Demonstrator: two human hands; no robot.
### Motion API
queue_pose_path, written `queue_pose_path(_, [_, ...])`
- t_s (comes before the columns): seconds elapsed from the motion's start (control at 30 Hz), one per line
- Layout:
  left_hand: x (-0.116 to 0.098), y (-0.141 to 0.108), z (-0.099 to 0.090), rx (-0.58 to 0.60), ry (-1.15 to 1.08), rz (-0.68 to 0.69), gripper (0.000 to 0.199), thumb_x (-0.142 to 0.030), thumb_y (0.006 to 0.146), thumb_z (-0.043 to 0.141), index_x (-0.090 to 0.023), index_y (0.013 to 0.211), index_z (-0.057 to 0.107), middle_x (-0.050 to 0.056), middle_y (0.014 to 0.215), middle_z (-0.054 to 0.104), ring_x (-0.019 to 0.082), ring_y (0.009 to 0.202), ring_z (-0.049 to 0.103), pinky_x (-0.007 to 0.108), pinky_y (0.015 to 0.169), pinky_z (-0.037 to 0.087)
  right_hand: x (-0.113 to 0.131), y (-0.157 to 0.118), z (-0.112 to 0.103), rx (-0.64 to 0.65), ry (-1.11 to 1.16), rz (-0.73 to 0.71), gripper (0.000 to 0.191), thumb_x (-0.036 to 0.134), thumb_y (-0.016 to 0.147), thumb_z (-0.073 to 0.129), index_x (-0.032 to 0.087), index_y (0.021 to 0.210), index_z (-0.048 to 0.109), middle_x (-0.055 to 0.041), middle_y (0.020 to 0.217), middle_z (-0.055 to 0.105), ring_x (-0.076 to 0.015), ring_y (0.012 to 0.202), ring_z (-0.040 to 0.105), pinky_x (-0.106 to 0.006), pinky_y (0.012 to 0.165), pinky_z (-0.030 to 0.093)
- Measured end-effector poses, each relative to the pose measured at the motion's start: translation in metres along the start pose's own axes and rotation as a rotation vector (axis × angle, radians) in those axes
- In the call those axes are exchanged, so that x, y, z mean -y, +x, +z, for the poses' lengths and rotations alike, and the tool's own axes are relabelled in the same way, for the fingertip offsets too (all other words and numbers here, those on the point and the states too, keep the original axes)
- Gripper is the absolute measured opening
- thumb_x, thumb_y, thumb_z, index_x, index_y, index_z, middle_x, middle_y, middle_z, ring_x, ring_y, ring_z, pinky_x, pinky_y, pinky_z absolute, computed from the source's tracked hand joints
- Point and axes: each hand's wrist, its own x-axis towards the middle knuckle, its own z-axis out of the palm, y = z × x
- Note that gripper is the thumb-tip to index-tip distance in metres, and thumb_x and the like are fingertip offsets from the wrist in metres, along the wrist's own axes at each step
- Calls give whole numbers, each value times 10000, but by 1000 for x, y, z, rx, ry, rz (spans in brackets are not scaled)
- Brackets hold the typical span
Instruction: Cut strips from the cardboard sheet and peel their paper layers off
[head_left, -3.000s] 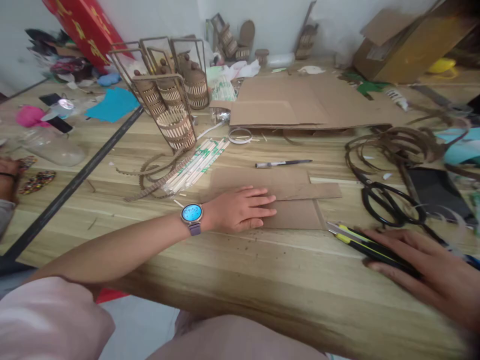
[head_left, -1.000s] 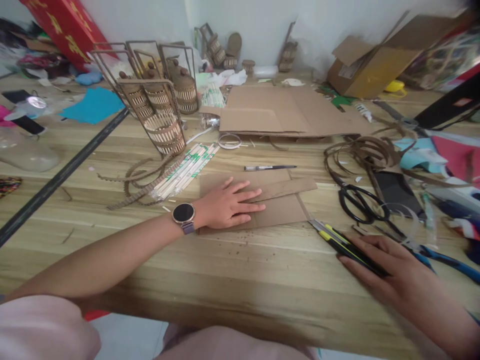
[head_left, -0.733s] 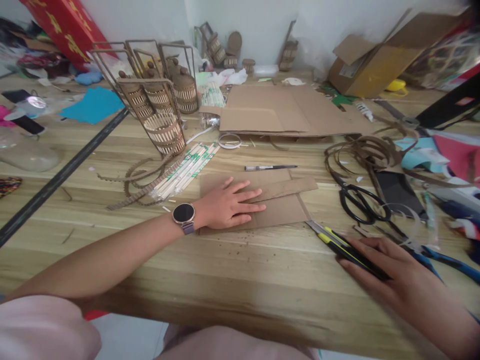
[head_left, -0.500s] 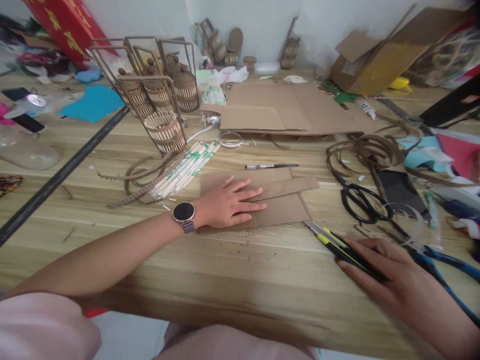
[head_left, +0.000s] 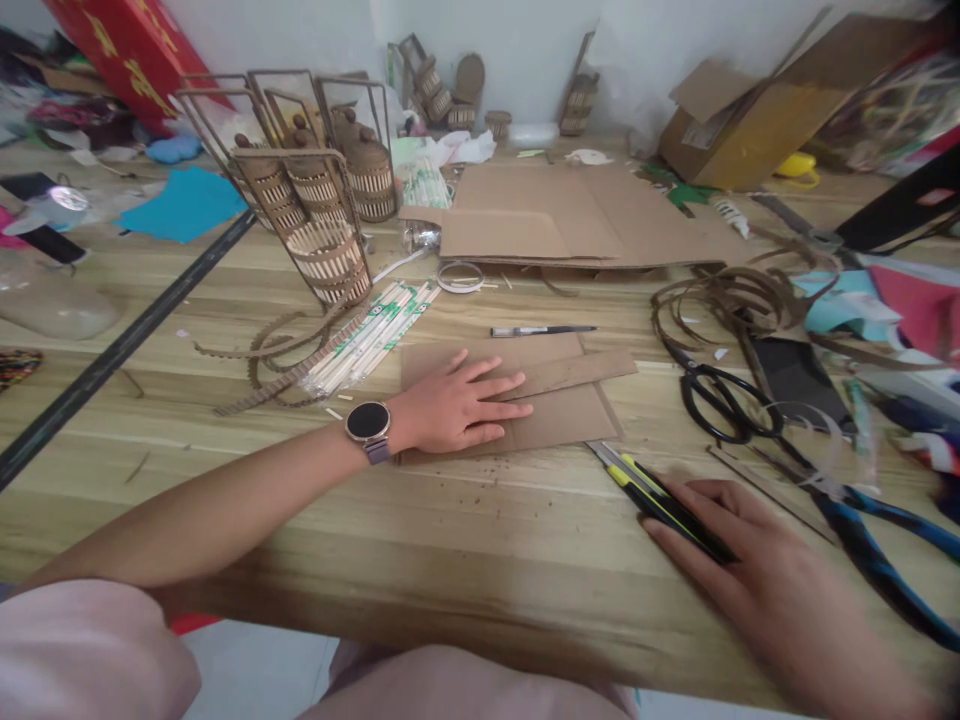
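Observation:
My left hand (head_left: 459, 405) lies flat with its fingers spread on a cardboard sheet (head_left: 559, 418). A narrow cardboard strip (head_left: 589, 374) lies across the sheet, its left end beside my fingers. In my right hand (head_left: 739, 545) is a black and yellow utility knife (head_left: 652, 500). The knife's blade points up and left, its tip close to the sheet's lower right edge; whether it touches cannot be made out. Just above the sheet lies a pen (head_left: 541, 331). Small dark crumbs are scattered on the wood below the sheet.
Black scissors (head_left: 724, 405) and blue-handled pliers (head_left: 862, 530) lie at the right, near coiled cardboard strips (head_left: 739, 300). Behind are larger cardboard sheets (head_left: 555, 215). At left stand wooden-framed models (head_left: 322, 240), with packaged white sticks (head_left: 371, 340) before them.
My right hand has moved slightly left with the knife, and the blade tip has shifted left along the sheet's lower edge. My left hand has stayed in place.

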Motion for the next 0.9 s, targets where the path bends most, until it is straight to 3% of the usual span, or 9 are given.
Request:
queue_pose_path(0.23, [-2, 4, -1, 19, -36, -28, 490, -490, 1075, 336, -367, 1546, 395, 14, 1671, 279, 347, 1548, 206, 671, 1198, 183, 3, 5, 1, 0, 20, 45, 482, 593, 896, 560, 223, 1161, 719, -102, 1102, 715, -268, 998, 718, -427, 894, 592])
queue_pose_path(0.43, [17, 0, -3, 31, 18, 92, 496, -462, 1075, 370, -308, 1543, 423, 41, 1671, 271, 285, 1549, 239, 492, 1248, 211, 5, 0, 6, -30, -5, 48, 531, 594, 909, 537, 190, 1208, 707, -116, 1097, 701, -267, 995, 712, -423, 876, 595])
queue_pose_path(0.9, [18, -1, 2, -11, 1, 91, 469, -432, 1079, 375, -320, 1530, 440, 33, 1668, 285, 268, 1549, 244, 484, 1256, 188, 12, -10, 12, -48, -10, 17, 495, 563, 912, 544, 201, 1207, 710, -110, 1052, 683, -262, 968, 706, -409, 873, 589])
